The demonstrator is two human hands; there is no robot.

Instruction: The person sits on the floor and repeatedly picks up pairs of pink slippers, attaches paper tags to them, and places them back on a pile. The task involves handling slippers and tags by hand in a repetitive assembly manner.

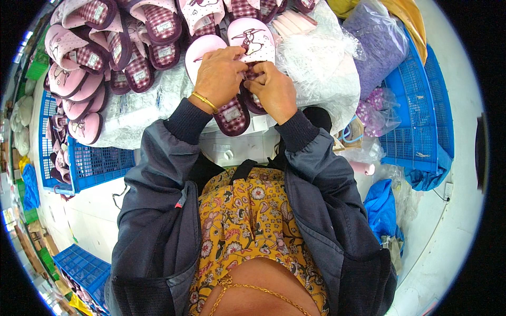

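Evidently, careful fingertip work was called for at the near edge of the plastic-sheeted white tabletop [158, 113], where a pink fabric slipper with a dark plaid insole [232, 118] was laid beside a matching pale slipper with a dark printed figure [252, 39]. The left hand [221, 73] was bent across the uppers, and the right hand [273, 92] was curled at the foot opening of the printed one. Whether either grip was closed on anything could not be told, the contact being covered by the fingers.

For a neat result, it was judged best that the upper be steadied lightly from the left, so that no crease was pressed in, while the rim of the opening was handled by the right fingertips alone.

The middles of both slippers were hidden, and no thread or tag could be made out there. Whether the nearer heel was carried past the near edge was unclear. The pink slippers massed toward the far left corner [163, 26] were cut off above, and the contents of the crumpled clear plastic by the right edge [313, 58] were lost in glare.
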